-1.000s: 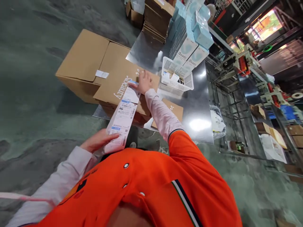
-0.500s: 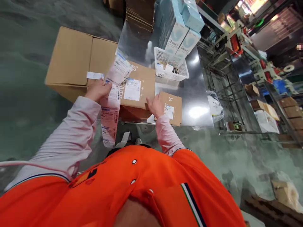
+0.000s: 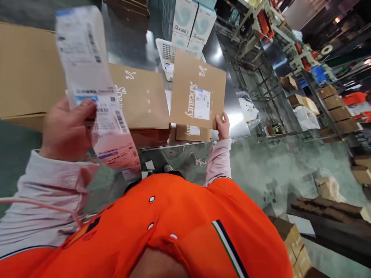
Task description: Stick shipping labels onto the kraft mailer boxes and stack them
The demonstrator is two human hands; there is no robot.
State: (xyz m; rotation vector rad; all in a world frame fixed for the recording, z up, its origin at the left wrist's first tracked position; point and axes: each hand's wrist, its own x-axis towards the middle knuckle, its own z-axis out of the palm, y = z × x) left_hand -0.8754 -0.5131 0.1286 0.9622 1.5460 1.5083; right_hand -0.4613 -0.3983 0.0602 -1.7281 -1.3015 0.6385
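My left hand (image 3: 68, 131), at the left, is closed round a long strip of printed shipping labels (image 3: 108, 116). The strip loops up above the thumb and hangs down toward my waist. With my right hand (image 3: 222, 126) I grip the lower right corner of a cardboard box (image 3: 216, 85) that bears a white label and "beauty" lettering. That box is over a smaller labelled box (image 3: 182, 133); whether they touch I cannot tell. Between my hands is another brown box (image 3: 142, 104), with no label visible on its top and partly behind the strip.
A large carton (image 3: 26, 69) stands at the left. Behind the held box is a white plastic basket (image 3: 164, 50) on the metal table (image 3: 124, 42), near stacked light-blue and white boxes (image 3: 185, 23). A clear bag (image 3: 247, 110) lies beyond the table's right edge.
The labelled box has gone from between my hands to the right, over the smaller box, with my right hand on it. My left hand has moved left with the label strip, now closer to the camera.
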